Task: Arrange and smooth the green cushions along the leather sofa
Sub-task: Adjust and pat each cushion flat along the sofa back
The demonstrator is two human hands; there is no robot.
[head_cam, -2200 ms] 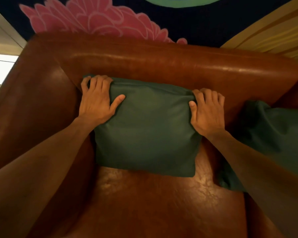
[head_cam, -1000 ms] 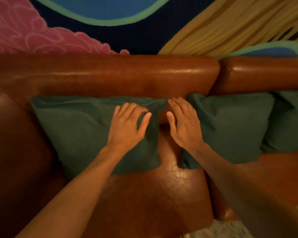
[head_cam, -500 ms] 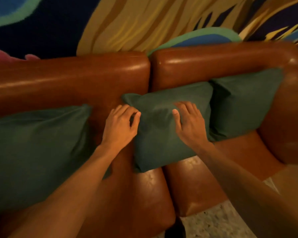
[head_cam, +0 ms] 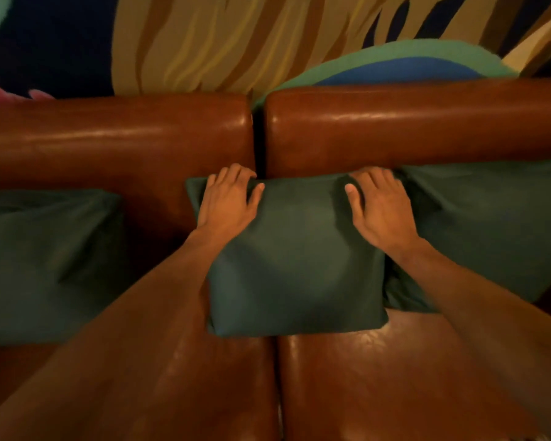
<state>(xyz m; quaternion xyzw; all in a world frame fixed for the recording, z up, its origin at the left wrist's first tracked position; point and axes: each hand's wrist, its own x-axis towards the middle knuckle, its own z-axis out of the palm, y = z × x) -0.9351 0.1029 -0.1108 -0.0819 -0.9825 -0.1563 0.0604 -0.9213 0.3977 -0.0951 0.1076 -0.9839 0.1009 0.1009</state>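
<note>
In the head view, the middle cushion leans against the backrest of the sofa. It stands just over the gap between the two sofa sections, and its top edge runs from left to right along the backrest.

The left hand holds the top left corner and the right hand holds the top right corner. On each hand the fingers go over the far edge and the thumb lies on the near face, so both hands grip this one cushion, apart from each other. The cushion lies straight ahead between them, and neither hand is nearer to it.

The right cushion touches the middle one, and its edge is partly behind it. The left cushion is well apart, with bare leather between them. I think the spacing is uneven, so the next move probably depends on sliding the middle cushion sideways to the left, and then smoothing its face.
</note>
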